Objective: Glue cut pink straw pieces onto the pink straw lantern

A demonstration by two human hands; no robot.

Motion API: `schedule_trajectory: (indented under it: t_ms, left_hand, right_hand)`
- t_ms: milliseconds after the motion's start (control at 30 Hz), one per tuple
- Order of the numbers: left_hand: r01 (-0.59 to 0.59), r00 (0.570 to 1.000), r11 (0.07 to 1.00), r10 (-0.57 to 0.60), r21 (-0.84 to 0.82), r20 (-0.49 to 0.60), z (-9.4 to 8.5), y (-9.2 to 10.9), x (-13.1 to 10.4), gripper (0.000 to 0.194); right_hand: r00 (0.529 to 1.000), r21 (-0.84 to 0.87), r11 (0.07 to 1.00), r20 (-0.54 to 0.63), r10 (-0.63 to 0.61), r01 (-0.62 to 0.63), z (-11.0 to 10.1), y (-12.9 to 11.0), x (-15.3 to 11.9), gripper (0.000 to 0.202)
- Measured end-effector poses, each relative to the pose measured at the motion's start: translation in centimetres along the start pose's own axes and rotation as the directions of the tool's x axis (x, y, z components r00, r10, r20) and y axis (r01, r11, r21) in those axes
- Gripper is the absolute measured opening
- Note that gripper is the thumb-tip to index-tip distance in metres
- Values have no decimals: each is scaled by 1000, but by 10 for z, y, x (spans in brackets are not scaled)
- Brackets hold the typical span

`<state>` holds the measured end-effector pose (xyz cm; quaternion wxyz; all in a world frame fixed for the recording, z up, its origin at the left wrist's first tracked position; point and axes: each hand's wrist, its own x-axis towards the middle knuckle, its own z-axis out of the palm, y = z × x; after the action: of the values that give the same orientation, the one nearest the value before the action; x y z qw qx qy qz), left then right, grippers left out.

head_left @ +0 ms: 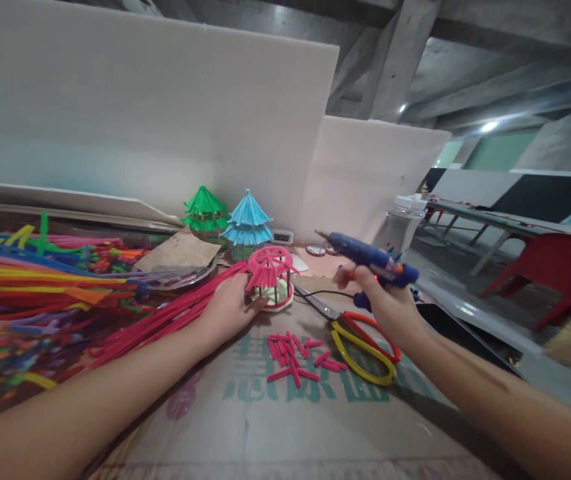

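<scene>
My left hand (230,301) is closed on the near left side of a small pink pavilion model (271,267), which has a ring roof, dark posts and a pale base. Raised to the right, my right hand (378,293) grips a blue hot glue gun (365,252) whose nozzle points left, apart from the model. Short cut pink pipe-cleaner pieces (290,353) lie in a loose pile on the cardboard (205,427). Beside them rest scissors (365,347) with red and yellow handles, blades toward the model. Long pink pipe cleaners (165,317) stretch out left of my hand.
Bundles of multicoloured pipe cleaners (40,287) fill the left side. A green pavilion (204,212) and a blue pavilion (247,223) stand behind, before a white board (165,113). A clear plastic container (399,223) is at right, and a red chair (560,273) stands beyond the table.
</scene>
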<state>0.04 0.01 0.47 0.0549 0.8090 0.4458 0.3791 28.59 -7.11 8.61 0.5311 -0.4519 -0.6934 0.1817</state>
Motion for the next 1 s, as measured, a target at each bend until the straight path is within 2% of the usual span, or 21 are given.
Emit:
schedule_trajectory:
  t_ms: [67,100,167,233,367,500,600,700,833,900,1000]
  left_hand:
    - [-3,1000,1000,4,-21,25,0,0,0,36]
    - [0,999,1000,1,-28,34,0,0,0,36]
    - [13,999,999,-12,-32,41,0,1,0,38]
    - [19,999,999,-17,-34,46,0,0,1,40]
    - [10,999,999,-9,-36,39,2,-2,1,43]
    - [28,998,1000,-29,8,64,6,-7,-1,41]
    - [19,999,1000,-20,17,43,7,-8,-3,42]
    - [11,999,1000,-11,-8,40,6,-5,-3,50]
    - [3,999,998,0,-61,53,2,2,0,56]
    - [3,998,998,1,-63,60,1,3,0,54]
    - [9,996,997,-2,-81,91,1,3,1,51]
  right_hand:
    - [999,-58,997,-3,50,-50,-6,7,30,45]
    - [995,-115,990,43,90,-84,-7,13,46,43]
    - [963,-301,929,91,255,-217,-6,31,77,36]
    - [939,-368,887,89,332,-279,-2,52,102,31]
    - [909,-400,855,111,401,-329,16,85,126,30]
    - [913,-375,881,170,372,-289,36,98,126,23]
    - [919,-381,890,194,342,-251,41,102,123,17]
    - [919,-435,872,202,337,-224,31,103,118,15]
    - [937,-558,812,163,310,-172,5,95,100,20]
    - [948,-581,805,175,266,-119,-4,83,83,17]
    - [940,-564,825,266,216,-29,-6,55,48,13]
